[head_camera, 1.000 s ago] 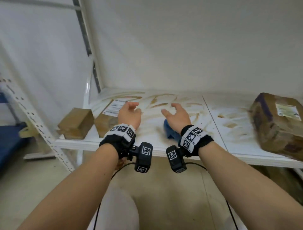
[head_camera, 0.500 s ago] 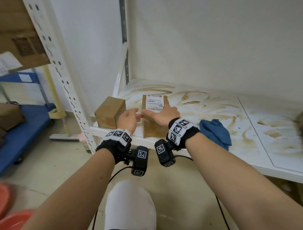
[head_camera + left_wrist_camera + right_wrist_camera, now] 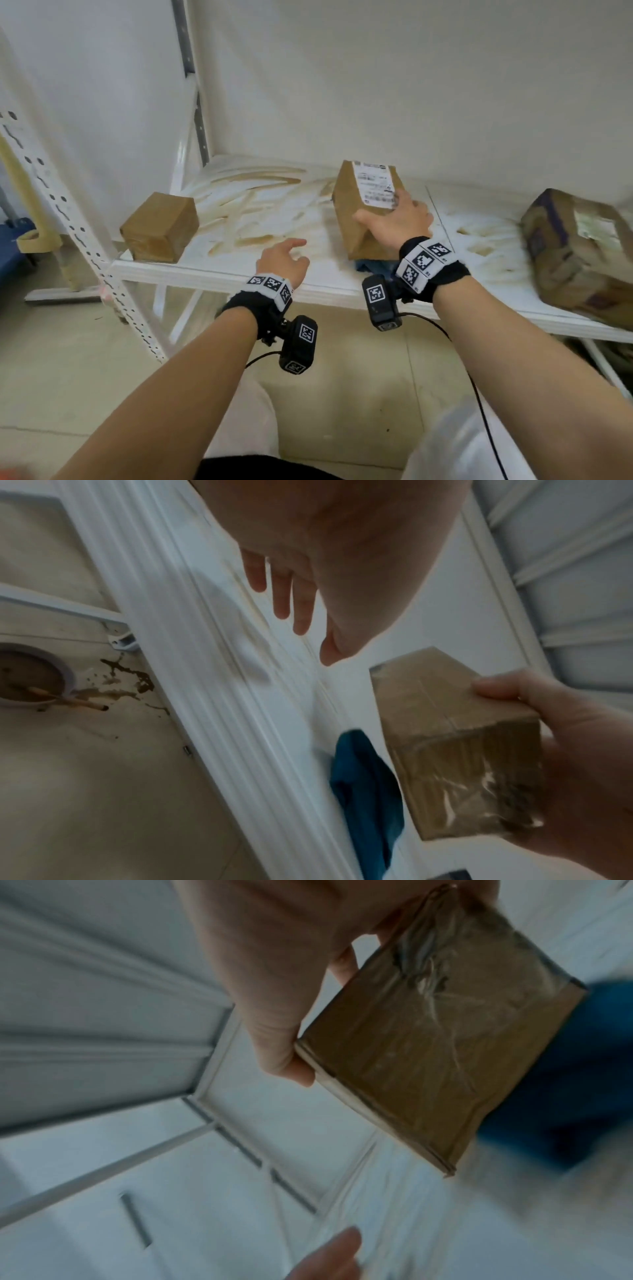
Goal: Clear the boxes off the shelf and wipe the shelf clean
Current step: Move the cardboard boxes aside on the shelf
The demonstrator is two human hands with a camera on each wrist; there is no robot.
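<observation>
My right hand [image 3: 394, 219] grips a brown cardboard box with a white label [image 3: 363, 209], lifted above the white shelf [image 3: 239, 270]; the same box [image 3: 455, 739] [image 3: 435, 1047] shows in both wrist views, thumb on one side and fingers on the other. A blue cloth [image 3: 363, 785] lies on the shelf just under it, mostly hidden in the head view. My left hand [image 3: 286, 258] hovers empty over the shelf's front, fingers relaxed. A small brown box [image 3: 159, 228] sits at the shelf's left end. A larger worn box [image 3: 582, 250] lies at the right.
The shelf surface is smeared with brown streaks [image 3: 253, 178]. A perforated white upright [image 3: 68, 212] stands at the left front corner. On the floor below, a bowl with a stick [image 3: 31, 680] sits beside a brown spill.
Half a second ago both hands were on the labelled box near the shelf's left end. Now only my right hand holds it, lifted and carried right over the cloth; my left hand has come off.
</observation>
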